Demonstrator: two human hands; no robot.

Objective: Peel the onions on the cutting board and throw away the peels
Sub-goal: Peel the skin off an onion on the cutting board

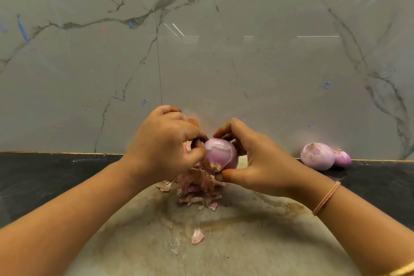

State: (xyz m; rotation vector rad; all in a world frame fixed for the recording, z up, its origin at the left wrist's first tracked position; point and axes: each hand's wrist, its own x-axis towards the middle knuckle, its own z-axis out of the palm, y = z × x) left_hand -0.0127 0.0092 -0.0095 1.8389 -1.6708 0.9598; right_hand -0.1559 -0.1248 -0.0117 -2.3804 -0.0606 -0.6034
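A pink onion (220, 157) is held above the round stone cutting board (235, 242), root end toward me. My right hand (253, 159) grips it between thumb and curled fingers. My left hand (165, 141) pinches a strip of skin at the onion's left side. A heap of loose peels (197, 188) lies on the board under the hands, and one stray peel (197, 235) lies nearer to me.
Two peeled onions, a large one (317, 156) and a small one (341, 158), lie on the black counter (44, 177) at the right, against the grey marble wall (201, 51).
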